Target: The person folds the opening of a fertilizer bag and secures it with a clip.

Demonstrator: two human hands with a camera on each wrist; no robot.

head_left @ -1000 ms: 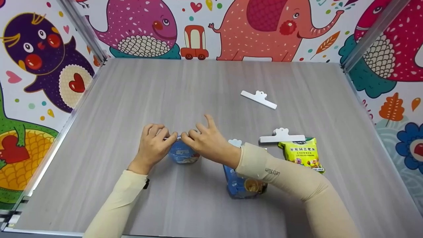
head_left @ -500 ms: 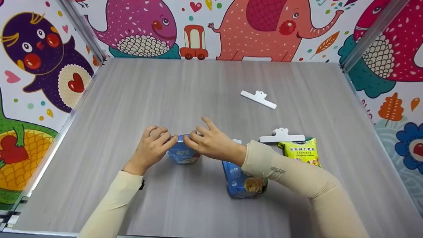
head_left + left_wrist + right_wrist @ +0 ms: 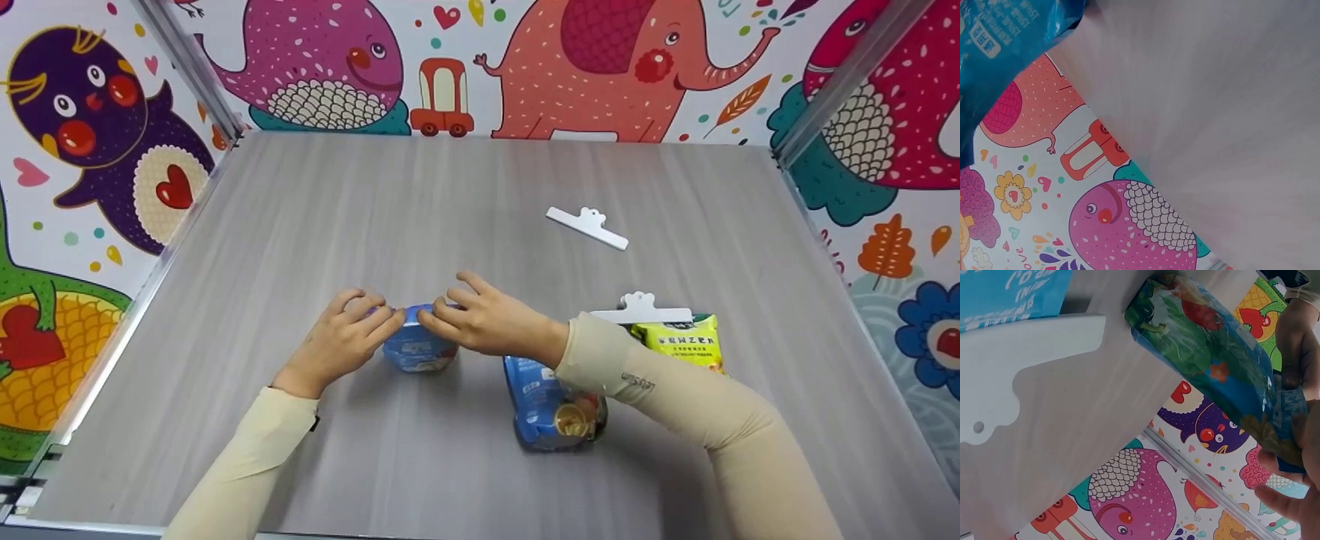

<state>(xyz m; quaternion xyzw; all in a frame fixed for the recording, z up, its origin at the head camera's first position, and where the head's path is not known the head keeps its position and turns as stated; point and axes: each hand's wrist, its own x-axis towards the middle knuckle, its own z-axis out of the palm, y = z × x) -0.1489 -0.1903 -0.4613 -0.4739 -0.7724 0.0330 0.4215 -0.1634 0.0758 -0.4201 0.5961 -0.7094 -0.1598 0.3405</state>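
Note:
A blue printed snack bag stands on the table between both hands in the head view. My left hand pinches its top left corner. The top right corner is pinched by the thumb and fingers of my right hand, whose index finger sticks up. Seen from the right wrist, the bag's other face carries green leaf and red vegetable prints. A blue part of the bag fills the upper left of the left wrist view, where the left hand itself is out of sight.
A second blue bag lies right of the hands, partly under the right sleeve; a white clip grips its edge. Further right, a white clip adjoins a yellow-green bag. Another white clip lies farther back.
Both hands have lowered slightly toward the person, still at the bag's top edge, and more of its top shows between them. The right forearm has shifted right, covering more of the yellow-green bag.

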